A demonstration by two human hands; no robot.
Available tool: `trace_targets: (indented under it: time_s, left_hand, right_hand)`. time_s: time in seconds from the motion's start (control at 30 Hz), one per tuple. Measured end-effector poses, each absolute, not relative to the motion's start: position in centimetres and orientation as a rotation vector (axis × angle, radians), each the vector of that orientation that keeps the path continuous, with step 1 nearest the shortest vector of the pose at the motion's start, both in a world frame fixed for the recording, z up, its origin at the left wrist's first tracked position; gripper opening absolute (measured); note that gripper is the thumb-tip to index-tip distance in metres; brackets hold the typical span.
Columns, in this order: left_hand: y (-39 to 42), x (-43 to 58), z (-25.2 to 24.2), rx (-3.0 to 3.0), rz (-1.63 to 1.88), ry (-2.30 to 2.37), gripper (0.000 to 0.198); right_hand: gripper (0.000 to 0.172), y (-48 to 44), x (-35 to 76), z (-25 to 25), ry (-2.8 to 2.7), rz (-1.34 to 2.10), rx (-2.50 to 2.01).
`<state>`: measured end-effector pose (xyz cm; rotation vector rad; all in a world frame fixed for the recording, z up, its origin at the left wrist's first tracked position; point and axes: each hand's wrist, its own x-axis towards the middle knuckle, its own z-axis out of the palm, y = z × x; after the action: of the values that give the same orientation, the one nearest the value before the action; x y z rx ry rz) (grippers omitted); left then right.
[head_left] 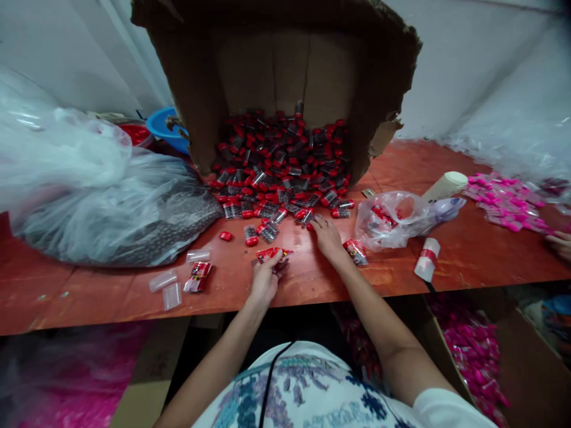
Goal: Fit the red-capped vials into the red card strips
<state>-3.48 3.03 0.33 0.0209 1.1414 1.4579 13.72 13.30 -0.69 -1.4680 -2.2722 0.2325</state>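
Bare reddish-brown wooden tabletop point(383, 273) was left open between the two hands and back to its near edge, while the far side was closed off by a torn brown cardboard box point(196, 89). A small red printed packet point(273, 254) was pinched in the fingertips of the left hand point(264, 280); the right hand point(328, 236) was stretched palm-down onto the nearest of the spilled red-capped clear plastic cases point(285, 172) just beyond its fingers. Whether one was gripped could not be made out.
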Motion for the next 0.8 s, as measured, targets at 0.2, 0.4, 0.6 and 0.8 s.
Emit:
trace_targets:
  time_s: [0.2,0.4,0.6,0.8]
  left_hand:
    - [3.2,-3.9,0.0,-0.009,1.481,1.13,0.021]
    - [3.5,-3.5,-0.3,0.036,1.521,1.12,0.026]
    - [3.3,-2.7,0.4,0.137,1.563,1.147,0.028]
    - [2.8,-2.1,0.3,0.362,1.585,1.201,0.026]
  right_hand:
    - [0.025,10.3,12.7,-2.2,-2.414,0.251,-1.318]
    - [0.025,4.9,13.0,-1.0,-2.091,0.647,-1.279]
    - [0.03,1.9,11.8,-0.4,-1.49,1.188,-1.257]
    - [0.031,1.8,11.8,-1.0,-1.422,1.2,-1.329]
